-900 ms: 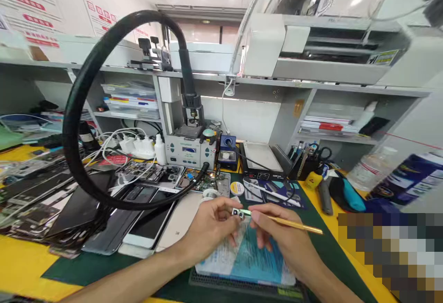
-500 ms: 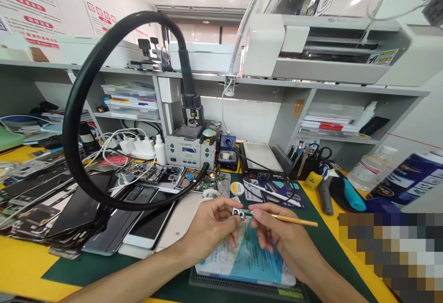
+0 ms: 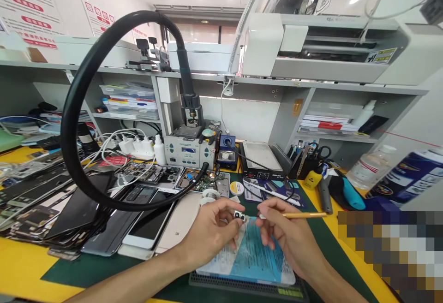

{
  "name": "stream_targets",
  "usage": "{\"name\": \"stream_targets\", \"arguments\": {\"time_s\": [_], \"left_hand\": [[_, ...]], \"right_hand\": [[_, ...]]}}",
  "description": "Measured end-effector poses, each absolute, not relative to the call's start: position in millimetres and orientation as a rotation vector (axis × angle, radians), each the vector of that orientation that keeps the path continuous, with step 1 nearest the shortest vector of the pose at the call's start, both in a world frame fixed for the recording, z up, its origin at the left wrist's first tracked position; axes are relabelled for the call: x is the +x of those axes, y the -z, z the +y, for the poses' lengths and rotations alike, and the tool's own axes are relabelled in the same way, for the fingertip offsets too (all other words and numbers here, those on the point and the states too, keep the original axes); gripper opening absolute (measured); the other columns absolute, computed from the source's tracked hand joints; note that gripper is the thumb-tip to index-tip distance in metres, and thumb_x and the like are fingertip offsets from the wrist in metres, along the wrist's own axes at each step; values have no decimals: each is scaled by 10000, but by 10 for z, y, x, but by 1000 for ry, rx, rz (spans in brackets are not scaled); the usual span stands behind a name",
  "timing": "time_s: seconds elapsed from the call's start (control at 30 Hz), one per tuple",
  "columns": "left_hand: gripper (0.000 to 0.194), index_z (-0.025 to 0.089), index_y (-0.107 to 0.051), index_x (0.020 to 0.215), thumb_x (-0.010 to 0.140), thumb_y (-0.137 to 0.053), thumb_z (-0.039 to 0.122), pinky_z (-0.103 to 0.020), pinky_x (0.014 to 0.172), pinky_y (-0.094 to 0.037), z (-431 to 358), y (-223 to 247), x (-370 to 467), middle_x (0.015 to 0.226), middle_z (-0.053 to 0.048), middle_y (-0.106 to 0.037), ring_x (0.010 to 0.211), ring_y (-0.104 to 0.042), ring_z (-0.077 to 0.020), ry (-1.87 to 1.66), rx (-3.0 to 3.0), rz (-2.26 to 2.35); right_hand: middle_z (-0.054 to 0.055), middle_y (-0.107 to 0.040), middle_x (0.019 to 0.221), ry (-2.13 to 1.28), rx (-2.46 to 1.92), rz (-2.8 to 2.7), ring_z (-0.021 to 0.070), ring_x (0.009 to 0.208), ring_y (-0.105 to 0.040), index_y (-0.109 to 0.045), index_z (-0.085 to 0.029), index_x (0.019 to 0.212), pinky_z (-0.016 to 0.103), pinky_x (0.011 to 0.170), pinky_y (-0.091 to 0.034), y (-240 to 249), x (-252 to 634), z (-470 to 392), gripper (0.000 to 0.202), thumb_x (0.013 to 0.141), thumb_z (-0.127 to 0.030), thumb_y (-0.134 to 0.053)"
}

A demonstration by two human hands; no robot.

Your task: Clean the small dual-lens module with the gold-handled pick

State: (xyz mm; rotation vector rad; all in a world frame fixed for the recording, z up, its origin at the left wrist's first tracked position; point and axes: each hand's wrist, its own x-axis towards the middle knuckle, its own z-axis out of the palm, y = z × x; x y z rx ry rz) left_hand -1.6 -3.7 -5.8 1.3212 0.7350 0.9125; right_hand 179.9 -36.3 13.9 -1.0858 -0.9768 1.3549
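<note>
My left hand (image 3: 216,224) pinches a small phone camera module (image 3: 238,215) with dark lenses in a metal frame between thumb and fingertips. My right hand (image 3: 280,224) grips a slim gold-handled tool (image 3: 306,215) like a pen, its back end pointing right. The working tip is mostly hidden by my fingers, and a short gap separates it from the module. Both hands hover over a blue and white plastic packet (image 3: 254,257), which lies on a dark ridged mat (image 3: 249,284).
Phones and phone parts (image 3: 83,206) are heaped on the left. Behind stand a hot-air station (image 3: 190,151) with a looping black hose (image 3: 67,123) and a heating plate (image 3: 262,157). A solder spool (image 3: 209,196) sits beyond my left hand; a tool holder (image 3: 304,164) is on the right.
My right hand and the gold-handled tool have moved a little to the right, away from the camera module. My left hand has turned the module slightly.
</note>
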Motion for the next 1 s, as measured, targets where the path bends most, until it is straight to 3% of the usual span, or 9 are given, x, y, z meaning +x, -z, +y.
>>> {"name": "stream_targets", "arguments": {"time_s": [0.33,1.0], "left_hand": [[238,140,-608,1027,846,-633,292,-248,493,-510,-64,42,-8,609,34,-540,490,-531,-105,-886,1399,775],[240,153,-617,1026,848,-624,314,-242,485,-514,-83,23,-6,615,40,-515,480,-539,-107,-889,1438,812]], "right_hand": [[33,-668,599,-1053,-1248,-1173,127,402,-566,-624,-166,771,209,379,-420,-170,1665,-422,367,805,-527,-683],[30,-606,480,-938,-1303,-1225,145,402,-537,-661,-179,680,236,398,-414,-155,1642,-435,410,811,-567,-655]]}}
